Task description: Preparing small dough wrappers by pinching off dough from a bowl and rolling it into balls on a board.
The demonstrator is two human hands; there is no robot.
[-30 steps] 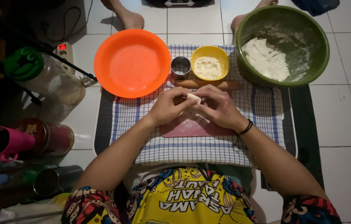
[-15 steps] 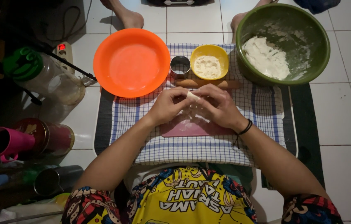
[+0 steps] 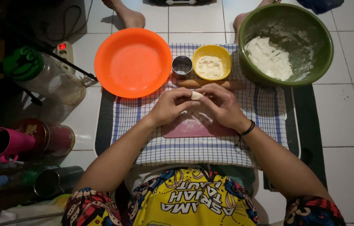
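Both hands pinching a small piece of pale dough (image 3: 196, 95) above a pink board (image 3: 193, 127).

The left hand (image 3: 172, 106) and right hand (image 3: 221, 104) meet, fingers closed on the dough between them; the board lies on a checked cloth (image 3: 264, 109), with a yellow bowl (image 3: 211, 62) and orange bowl (image 3: 133, 62) beyond.

Ahead of the hands, an orange bowl (image 3: 133, 62), metal ring cutter (image 3: 182, 65), yellow bowl (image 3: 212, 62) and green bowl (image 3: 286, 44) line the checked cloth (image 3: 264, 113); open cloth lies right.
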